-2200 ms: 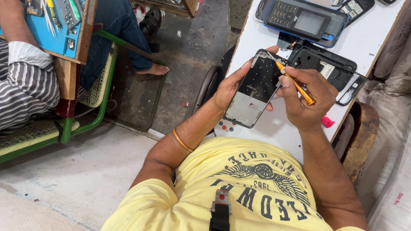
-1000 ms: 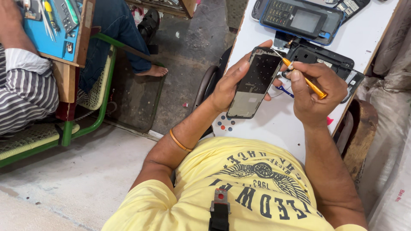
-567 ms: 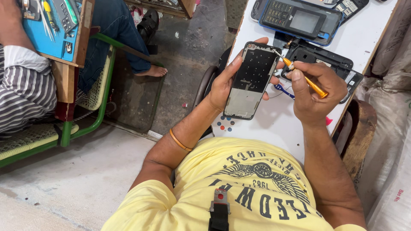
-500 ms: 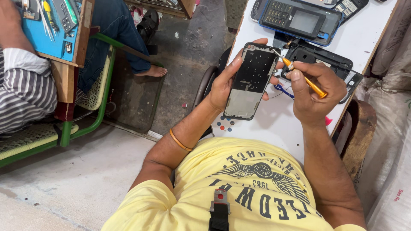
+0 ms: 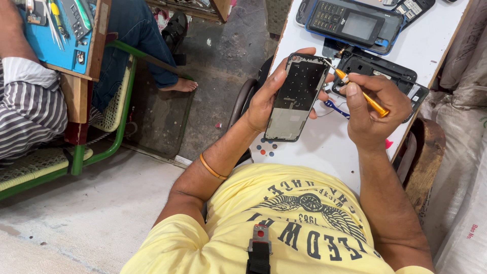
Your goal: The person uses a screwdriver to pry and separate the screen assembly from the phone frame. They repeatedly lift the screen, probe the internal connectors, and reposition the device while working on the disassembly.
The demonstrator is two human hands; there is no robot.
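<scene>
My left hand point(image 5: 266, 96) grips an opened phone frame point(image 5: 298, 95), dark with a bare inner side facing up, held above the white table's point(image 5: 329, 152) near-left edge. My right hand point(image 5: 375, 104) holds a small orange screwdriver point(image 5: 361, 94) with its tip at the frame's upper right corner. A black phone back shell point(image 5: 378, 71) lies on the table just behind my right hand. A small blue part point(image 5: 336, 107) lies on the table between my hands.
A dark blue keypad phone point(image 5: 352, 24) lies at the table's far side. Another person sits at the left on a green bench point(image 5: 101, 147), beside a blue tray of tools point(image 5: 61, 30). Sacks point(image 5: 466, 152) crowd the right. Bare concrete floor point(image 5: 101, 213) lies at lower left.
My left hand has turned the phone frame from tilted to more upright and lifted it slightly. The screwdriver tip has stayed at the frame's upper right corner.
</scene>
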